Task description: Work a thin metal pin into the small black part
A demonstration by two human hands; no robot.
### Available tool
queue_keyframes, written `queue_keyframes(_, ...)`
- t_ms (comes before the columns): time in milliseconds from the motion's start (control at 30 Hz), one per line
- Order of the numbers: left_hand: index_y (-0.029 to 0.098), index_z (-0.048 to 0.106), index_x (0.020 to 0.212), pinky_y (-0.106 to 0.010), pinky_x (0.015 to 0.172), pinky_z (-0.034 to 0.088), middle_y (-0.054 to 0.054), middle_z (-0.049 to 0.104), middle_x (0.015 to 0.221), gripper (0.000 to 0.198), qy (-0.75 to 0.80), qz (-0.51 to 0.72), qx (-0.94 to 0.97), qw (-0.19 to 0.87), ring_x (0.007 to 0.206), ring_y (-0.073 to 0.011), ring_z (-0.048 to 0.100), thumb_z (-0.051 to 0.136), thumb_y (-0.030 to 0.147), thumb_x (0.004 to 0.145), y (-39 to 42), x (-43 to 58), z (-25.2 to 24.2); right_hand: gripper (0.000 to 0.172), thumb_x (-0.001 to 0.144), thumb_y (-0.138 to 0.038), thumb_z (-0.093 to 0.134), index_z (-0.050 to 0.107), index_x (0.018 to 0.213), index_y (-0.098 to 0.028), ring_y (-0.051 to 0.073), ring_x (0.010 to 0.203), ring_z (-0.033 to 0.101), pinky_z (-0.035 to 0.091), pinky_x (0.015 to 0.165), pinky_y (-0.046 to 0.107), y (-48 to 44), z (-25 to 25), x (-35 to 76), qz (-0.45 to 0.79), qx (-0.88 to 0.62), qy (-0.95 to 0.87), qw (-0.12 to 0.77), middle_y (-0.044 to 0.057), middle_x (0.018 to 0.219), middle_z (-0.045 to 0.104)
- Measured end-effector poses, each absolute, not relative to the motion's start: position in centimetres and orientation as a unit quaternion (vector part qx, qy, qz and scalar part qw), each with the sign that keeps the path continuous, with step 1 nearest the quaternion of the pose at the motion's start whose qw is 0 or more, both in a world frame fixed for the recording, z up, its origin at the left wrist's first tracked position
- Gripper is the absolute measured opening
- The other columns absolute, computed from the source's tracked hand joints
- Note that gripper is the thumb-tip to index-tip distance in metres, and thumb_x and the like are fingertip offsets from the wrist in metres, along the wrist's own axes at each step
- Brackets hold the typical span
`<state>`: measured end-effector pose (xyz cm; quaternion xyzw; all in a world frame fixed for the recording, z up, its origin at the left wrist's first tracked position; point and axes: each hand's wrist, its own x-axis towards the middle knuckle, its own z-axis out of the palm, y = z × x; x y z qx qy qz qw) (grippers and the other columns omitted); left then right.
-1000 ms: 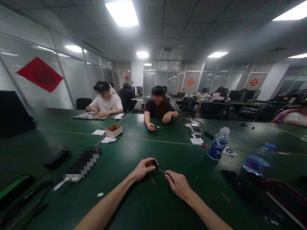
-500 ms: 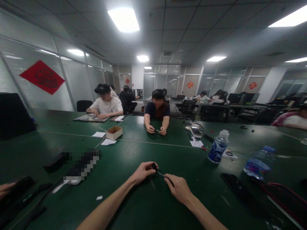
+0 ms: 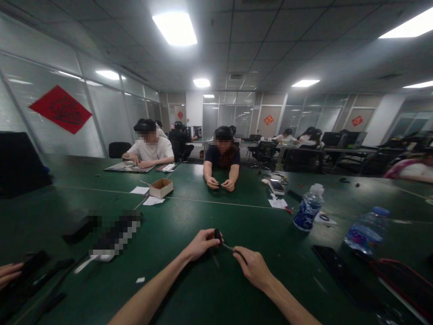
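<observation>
My left hand (image 3: 202, 243) is pinched shut on a small black part (image 3: 217, 234) just above the green table (image 3: 176, 225). My right hand (image 3: 253, 267) is closed round a thin metal tool (image 3: 228, 247), whose tip reaches into the black part. Both hands meet near the table's middle, close to me. What the black part is cannot be made out.
Two water bottles (image 3: 307, 207) (image 3: 367, 232) stand to the right, with a dark phone (image 3: 333, 261) and a red-edged case (image 3: 402, 275) beyond. A cardboard box (image 3: 161, 187) and papers lie at the left centre. Two people sit opposite; another person's hand (image 3: 8, 274) shows at the far left.
My hands have stayed together with the part and tool. The person opposite brought both hands together. Another person's hand came in at the far left.
</observation>
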<state>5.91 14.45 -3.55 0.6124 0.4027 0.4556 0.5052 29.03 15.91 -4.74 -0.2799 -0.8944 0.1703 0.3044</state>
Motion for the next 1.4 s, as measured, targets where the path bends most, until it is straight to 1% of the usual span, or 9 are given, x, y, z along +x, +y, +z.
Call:
queue_keyframes(133, 0.014, 0.066, 0.093, -0.027, 0.075, 0.042, -0.003, 0.065, 0.088, 0.027, 0.401, 0.358, 0.678, 0.501, 0.08, -0.0163, 0.056, 0.067, 0.034, 0.075, 13.9, 6.6, -3.0, 0.04, 0.099, -0.042, 0.024, 0.057, 0.102, -0.018, 0.014, 0.062, 0.06, 0.048, 0.052, 0.024, 16.5, -5.1, 29.2, 0.199, -0.321, -0.846, 0.377, 0.004, 0.079, 0.063)
queue_keyframes(200, 0.015, 0.067, 0.094, -0.027, 0.074, 0.042, -0.003, 0.065, 0.089, 0.029, 0.398, 0.344, 0.684, 0.506, 0.079, -0.0161, 0.056, 0.067, 0.036, 0.075, 13.8, 6.9, -2.9, 0.04, 0.099, -0.043, 0.024, 0.056, 0.103, -0.019, 0.014, 0.059, 0.059, 0.047, 0.052, 0.024, 16.7, -5.1, 29.2, 0.205, -0.344, -0.83, 0.388, 0.004, 0.076, 0.061)
queue_keyframes(400, 0.013, 0.062, 0.105, -0.029, 0.077, 0.043, -0.008, 0.064, 0.095, 0.04, 0.39, 0.483, 0.556, 0.553, 0.084, -0.0175, 0.058, 0.069, 0.037, 0.075, 14.4, 6.5, -4.3, 0.04, 0.098, -0.042, 0.026, 0.059, 0.102, -0.018, 0.017, 0.074, 0.062, 0.05, 0.064, 0.027, 16.1, -4.4, 29.0, 0.177, -0.306, -0.881, 0.314, 0.007, 0.089, 0.065)
queue_keyframes(533, 0.012, 0.059, 0.11, -0.028, 0.075, 0.043, -0.009, 0.063, 0.095, 0.046, 0.386, 0.534, 0.483, 0.577, 0.08, -0.0154, 0.058, 0.07, 0.039, 0.074, 15.1, 6.2, -5.4, 0.037, 0.098, -0.037, 0.028, 0.06, 0.101, -0.018, 0.016, 0.075, 0.063, 0.049, 0.066, 0.026, 15.7, -3.9, 28.8, 0.167, -0.31, -0.894, 0.278, 0.006, 0.089, 0.066)
queue_keyframes(733, 0.012, 0.06, 0.112, -0.028, 0.076, 0.043, -0.01, 0.064, 0.097, 0.048, 0.38, 0.534, 0.489, 0.576, 0.079, -0.0149, 0.058, 0.073, 0.036, 0.072, 15.2, 6.2, -5.6, 0.031, 0.097, -0.032, 0.033, 0.061, 0.1, -0.017, 0.016, 0.077, 0.064, 0.05, 0.067, 0.026, 15.7, -3.6, 28.8, 0.159, -0.31, -0.9, 0.261, 0.006, 0.091, 0.067)
queue_keyframes(933, 0.013, 0.06, 0.115, -0.03, 0.08, 0.042, -0.01, 0.066, 0.098, 0.049, 0.381, 0.523, 0.504, 0.572, 0.087, -0.0188, 0.06, 0.074, 0.032, 0.071, 15.0, 5.9, -5.5, 0.03, 0.097, -0.03, 0.034, 0.061, 0.1, -0.018, 0.015, 0.075, 0.063, 0.05, 0.067, 0.025, 15.5, -3.4, 28.8, 0.167, -0.314, -0.899, 0.255, 0.005, 0.089, 0.066)
queue_keyframes(1100, 0.014, 0.061, 0.116, -0.031, 0.083, 0.042, -0.009, 0.067, 0.098, 0.049, 0.384, 0.513, 0.521, 0.563, 0.09, -0.0191, 0.059, 0.074, 0.028, 0.071, 14.9, 5.9, -5.3, 0.03, 0.097, -0.03, 0.035, 0.061, 0.101, -0.018, 0.015, 0.075, 0.063, 0.051, 0.068, 0.026, 15.6, -3.8, 28.8, 0.166, -0.314, -0.899, 0.254, 0.004, 0.089, 0.066)
queue_keyframes(1300, 0.015, 0.062, 0.113, -0.032, 0.085, 0.043, -0.009, 0.066, 0.099, 0.047, 0.389, 0.508, 0.532, 0.554, 0.089, -0.0192, 0.059, 0.074, 0.026, 0.069, 14.7, 6.0, -4.9, 0.032, 0.097, -0.032, 0.034, 0.062, 0.102, -0.019, 0.016, 0.078, 0.064, 0.05, 0.071, 0.026, 15.7, -3.9, 28.8, 0.157, -0.319, -0.901, 0.25, 0.005, 0.091, 0.066)
queue_keyframes(1400, 0.015, 0.064, 0.11, -0.033, 0.088, 0.042, -0.008, 0.066, 0.099, 0.045, 0.392, 0.506, 0.542, 0.544, 0.091, -0.0196, 0.059, 0.074, 0.025, 0.068, 14.6, 6.0, -4.7, 0.032, 0.097, -0.031, 0.034, 0.062, 0.103, -0.018, 0.015, 0.078, 0.063, 0.051, 0.07, 0.026, 15.6, -3.8, 28.8, 0.155, -0.324, -0.901, 0.245, 0.005, 0.092, 0.066)
